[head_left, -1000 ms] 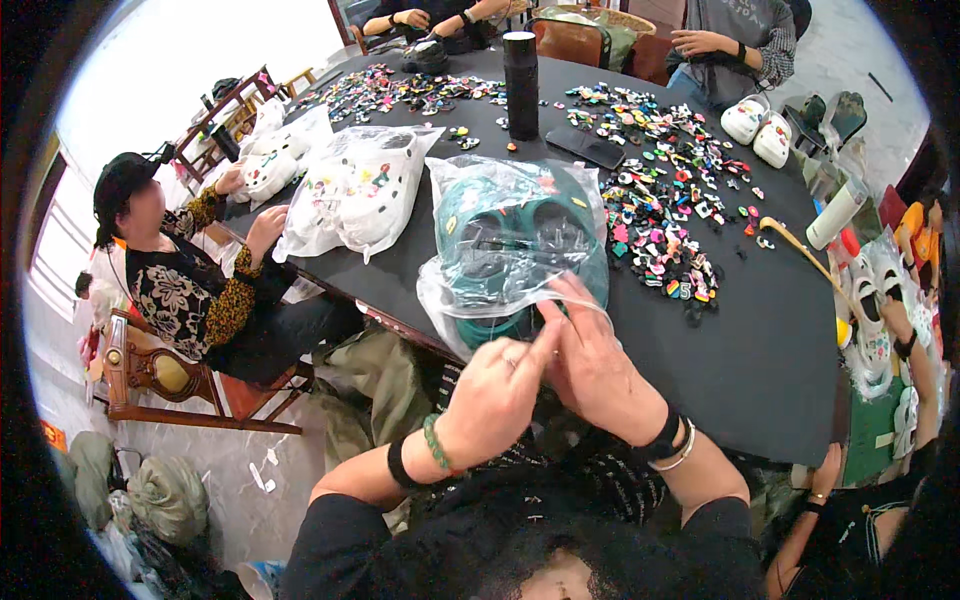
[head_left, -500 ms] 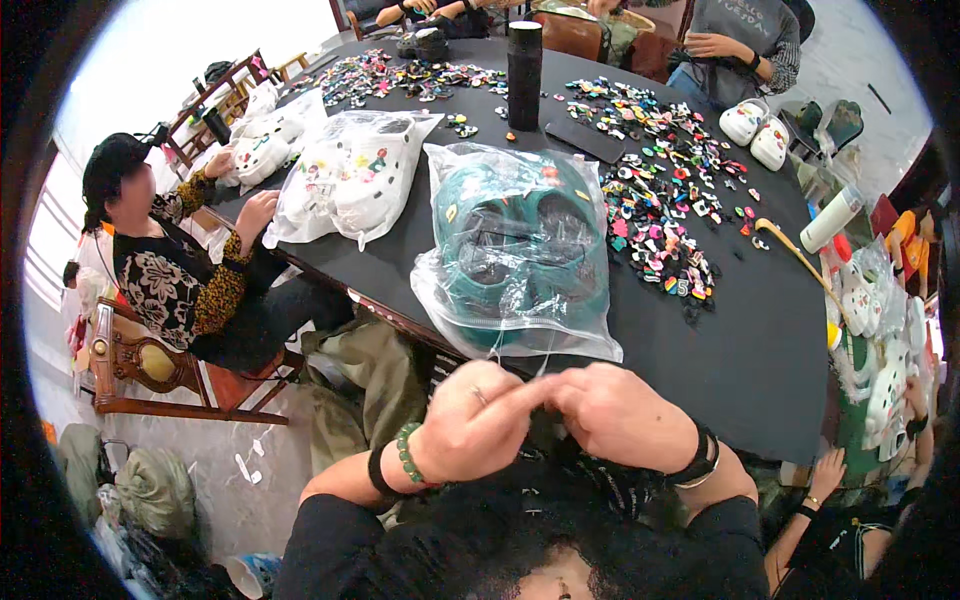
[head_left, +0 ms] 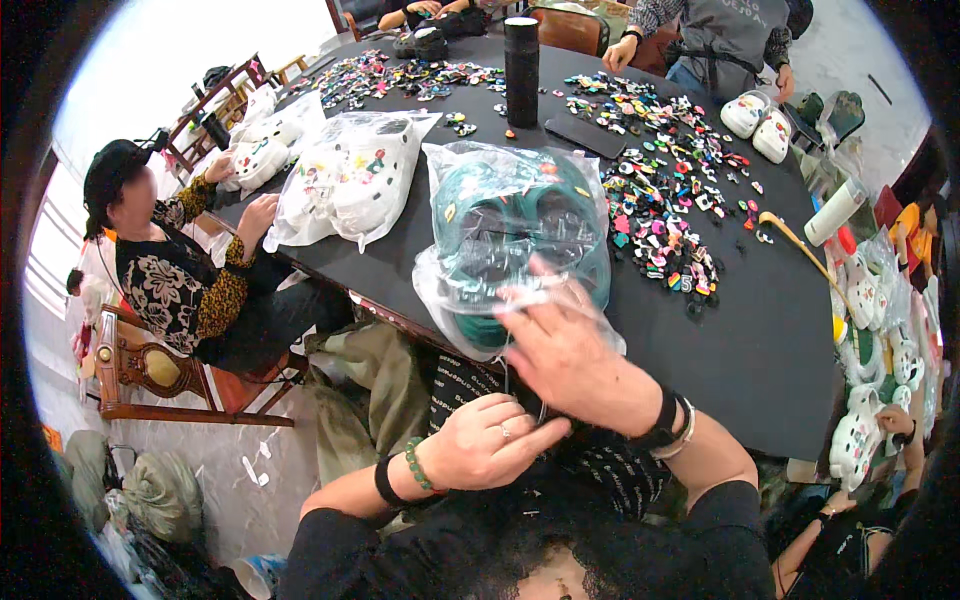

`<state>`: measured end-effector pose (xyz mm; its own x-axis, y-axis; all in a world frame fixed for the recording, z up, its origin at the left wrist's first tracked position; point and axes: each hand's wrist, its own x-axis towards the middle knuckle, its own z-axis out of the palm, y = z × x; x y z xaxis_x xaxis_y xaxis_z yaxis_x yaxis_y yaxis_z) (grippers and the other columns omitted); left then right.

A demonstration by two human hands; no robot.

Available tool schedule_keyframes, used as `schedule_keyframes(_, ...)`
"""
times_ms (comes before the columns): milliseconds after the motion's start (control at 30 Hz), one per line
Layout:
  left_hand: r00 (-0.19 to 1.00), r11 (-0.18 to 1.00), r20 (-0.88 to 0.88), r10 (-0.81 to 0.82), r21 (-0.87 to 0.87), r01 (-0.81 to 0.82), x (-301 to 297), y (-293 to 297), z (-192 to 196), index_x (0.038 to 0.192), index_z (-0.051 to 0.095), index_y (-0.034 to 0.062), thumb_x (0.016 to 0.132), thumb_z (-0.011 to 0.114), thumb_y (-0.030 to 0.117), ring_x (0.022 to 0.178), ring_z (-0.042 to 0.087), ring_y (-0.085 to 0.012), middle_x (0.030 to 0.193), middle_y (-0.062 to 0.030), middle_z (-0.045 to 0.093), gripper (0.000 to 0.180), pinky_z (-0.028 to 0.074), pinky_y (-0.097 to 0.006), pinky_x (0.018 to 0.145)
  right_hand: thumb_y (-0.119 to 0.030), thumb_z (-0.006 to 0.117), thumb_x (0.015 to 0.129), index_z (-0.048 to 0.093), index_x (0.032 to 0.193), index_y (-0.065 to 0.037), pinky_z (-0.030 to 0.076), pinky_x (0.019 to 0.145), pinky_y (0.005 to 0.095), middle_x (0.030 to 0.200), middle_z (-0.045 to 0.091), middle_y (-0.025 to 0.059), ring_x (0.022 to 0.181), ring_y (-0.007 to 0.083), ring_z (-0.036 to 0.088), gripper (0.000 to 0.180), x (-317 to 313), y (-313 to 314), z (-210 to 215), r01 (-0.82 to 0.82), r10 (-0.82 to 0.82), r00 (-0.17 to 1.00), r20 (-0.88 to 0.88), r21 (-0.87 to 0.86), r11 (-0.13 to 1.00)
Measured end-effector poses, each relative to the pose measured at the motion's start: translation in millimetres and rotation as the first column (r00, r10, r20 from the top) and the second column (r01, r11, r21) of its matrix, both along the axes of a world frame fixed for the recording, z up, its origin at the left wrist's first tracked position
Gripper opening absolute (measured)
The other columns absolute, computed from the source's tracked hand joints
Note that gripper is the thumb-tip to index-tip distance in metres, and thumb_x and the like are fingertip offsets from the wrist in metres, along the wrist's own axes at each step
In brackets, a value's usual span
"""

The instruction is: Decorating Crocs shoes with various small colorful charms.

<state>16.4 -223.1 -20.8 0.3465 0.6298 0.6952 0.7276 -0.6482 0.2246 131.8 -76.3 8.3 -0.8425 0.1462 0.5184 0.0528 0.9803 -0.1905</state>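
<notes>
A clear plastic bag (head_left: pixel 435 270) lies at the table's near edge. Inside it is a pair of dark green clogs (head_left: pixel 480 225) with small charms on them. My right hand (head_left: pixel 575 350) reaches over the bag's near end, fingers stretched out and slightly blurred, touching the plastic where its edge is folded up. Lower down, just off the table edge, my left hand (head_left: pixel 490 440) is closed, with a thin pale string (head_left: pixel 506 378) running from the bag down to it. Its fingertips are partly hidden.
Heaps of colourful shoe charms (head_left: pixel 670 210) cover the right and far table (head_left: pixel 740 350). A black cylinder (head_left: pixel 521 75), a dark phone-like slab (head_left: pixel 585 136) and bagged white clogs (head_left: pixel 350 175) stand beyond the green pair. A co-worker (head_left: pixel 190 260) sits at left; others work around the table.
My hands have come apart: the right moved up onto the bag and its fingers spread, while the left dropped slightly. The bag's near edge has folded upward. The far-right co-worker has shifted.
</notes>
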Motion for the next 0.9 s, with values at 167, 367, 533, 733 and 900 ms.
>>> schedule_keyframes(167, 0.996, 0.998, -0.056, -0.066, 0.010, 0.067, 8.4, 4.7, 3.5, 0.110, 0.070, 0.0011, 0.072, 0.068, 0.004, 0.075, 0.060, -0.0228, 0.085, -0.0054, 0.057, 0.038, 0.052, -0.035, 0.068, -0.017, 0.066, 0.081, 0.059, 0.117, -0.003, 0.038, 0.105, 0.0497, 0.109, 0.056, 0.0192, 0.120, 0.0382, 0.050, 0.039, -20.4, 17.9, 8.0, 0.243, -0.241, 0.968, -0.068, 0.024, 0.970)
schedule_keyframes(367, 0.995, 0.995, -0.070, -0.070, -0.071, 0.065, 5.4, 3.8, -1.3, 0.110, 0.070, 0.0042, 0.076, 0.068, 0.005, 0.086, 0.063, -0.0245, 0.093, -0.0066, 0.062, 0.034, 0.054, -0.038, 0.082, -0.014, 0.059, 0.083, 0.062, 0.112, -0.006, 0.044, 0.091, 0.0418, 0.103, 0.059, 0.0155, 0.104, 0.0303, 0.056, 0.030, -22.3, 19.6, 7.4, 0.145, -0.186, 0.935, 0.302, 0.152, 0.978)
schedule_keyframes(533, 0.972, 0.965, -0.061, 0.226, 0.148, -0.215, -16.0, 3.1, 23.8, 0.109, 0.069, 0.0123, 0.077, 0.069, 0.009, 0.104, 0.062, -0.0261, 0.114, -0.0076, 0.065, 0.033, 0.045, -0.048, 0.099, -0.015, 0.060, 0.081, 0.062, 0.110, -0.006, 0.043, 0.089, 0.0436, 0.095, 0.061, 0.0144, 0.097, 0.0306, 0.059, 0.030, -20.3, 25.5, 4.1, 0.063, -0.086, 0.983, 0.164, 0.140, 0.988)
schedule_keyframes(733, 0.802, 0.796, 0.208, 0.560, 0.134, -0.590, -96.4, 45.2, 47.0, 0.109, 0.067, 0.0052, 0.080, 0.063, 0.000, 0.108, 0.059, -0.0336, 0.119, -0.0148, 0.062, 0.029, 0.043, -0.045, 0.100, -0.009, 0.057, 0.075, 0.060, 0.086, -0.004, 0.045, 0.074, 0.0429, 0.076, 0.061, 0.0138, 0.081, 0.0316, 0.064, 0.012, -19.7, 47.3, -4.1, 0.058, -0.063, 0.996, 0.059, 0.090, 0.994)
schedule_keyframes(900, 0.441, 0.740, 0.603, 0.665, -0.448, -0.502, -204.2, 78.8, -20.6, 0.132, 0.055, 0.0023, 0.098, 0.058, 0.027, 0.111, 0.058, -0.0244, 0.122, -0.0167, 0.062, 0.042, 0.046, -0.035, 0.095, -0.012, 0.057, 0.081, 0.058, 0.086, -0.007, 0.048, 0.072, 0.0401, 0.076, 0.060, 0.0097, 0.078, 0.0279, 0.064, 0.007, 19.4, 42.3, 25.5, -0.144, 0.111, 0.970, 0.217, 0.145, 0.979)
